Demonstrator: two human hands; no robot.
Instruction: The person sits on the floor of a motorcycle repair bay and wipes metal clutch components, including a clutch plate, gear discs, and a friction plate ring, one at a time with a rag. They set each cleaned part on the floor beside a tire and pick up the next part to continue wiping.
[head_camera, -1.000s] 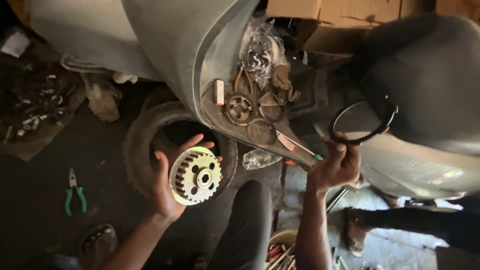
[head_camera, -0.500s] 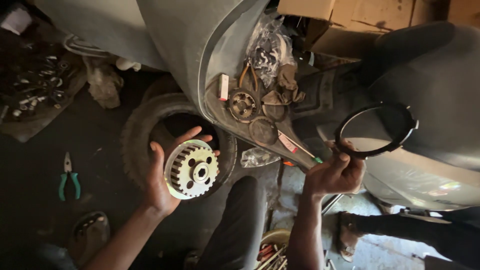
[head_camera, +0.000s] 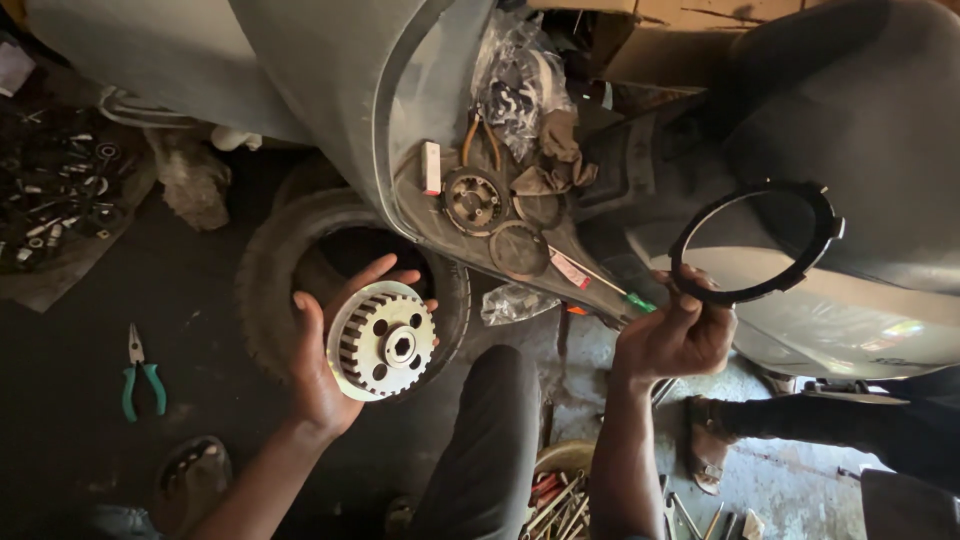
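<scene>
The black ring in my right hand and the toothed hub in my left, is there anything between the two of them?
Nothing solid lies between them. The black ring, pinched at its lower edge by the right hand, is up in open air; the toothed hub sits in the left hand. Behind that gap are the scooter footboard and a raised knee.

Both forearms bare, no sleeves, no gloves on left hand (head_camera: 325, 375) or right hand (head_camera: 672, 340); dark trousers.

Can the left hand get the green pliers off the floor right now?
Probably not yet: the left hand is full, cupping the toothed hub. The pliers lie open on the floor to its left, nothing over them.
</scene>
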